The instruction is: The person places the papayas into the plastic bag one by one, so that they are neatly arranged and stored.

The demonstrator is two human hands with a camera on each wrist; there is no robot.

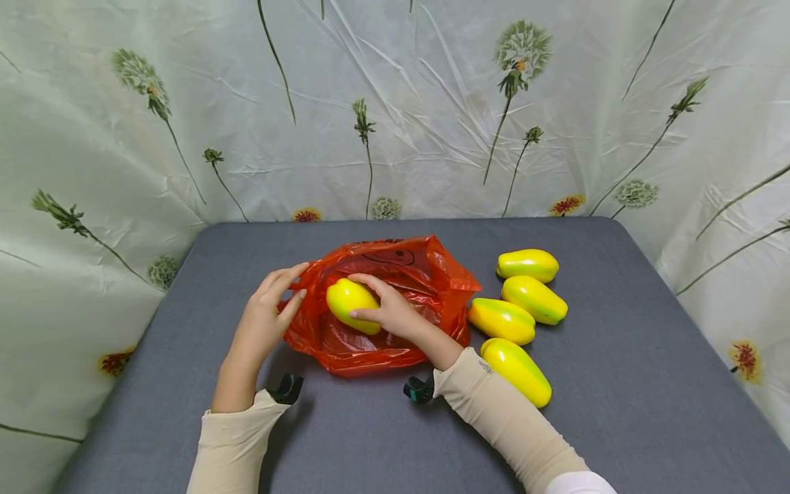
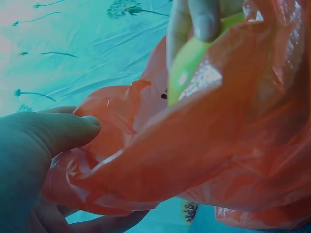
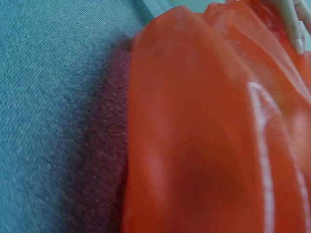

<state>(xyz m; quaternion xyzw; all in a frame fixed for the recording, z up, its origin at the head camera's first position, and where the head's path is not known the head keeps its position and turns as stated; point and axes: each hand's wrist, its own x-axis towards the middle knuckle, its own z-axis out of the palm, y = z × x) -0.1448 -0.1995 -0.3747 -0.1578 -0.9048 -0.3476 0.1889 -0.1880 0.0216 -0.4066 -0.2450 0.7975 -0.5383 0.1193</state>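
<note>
A red plastic bag (image 1: 395, 360) lies on the grey table with its mouth spread wide. My right hand (image 1: 395, 312) grips a yellow papaya (image 1: 348, 302) from above, within the mouth of the bag. At the bag's left side, my left hand (image 1: 265, 309) holds the rim, thumb on one side and fingers on the other. The left wrist view shows that thumb (image 2: 73, 131) against the red film, with part of the papaya (image 2: 189, 68) visible past the bag's edge. In the right wrist view the bag (image 3: 194, 126) fills most of the picture and hides the right hand.
Several more yellow papayas lie right of the bag, among them one at the back (image 1: 527, 265) and one at the front (image 1: 517, 372) beside my right sleeve. A dandelion-print curtain (image 1: 432, 103) hangs behind the table (image 1: 370, 439). Black devices (image 1: 420, 390) sit at both wrists.
</note>
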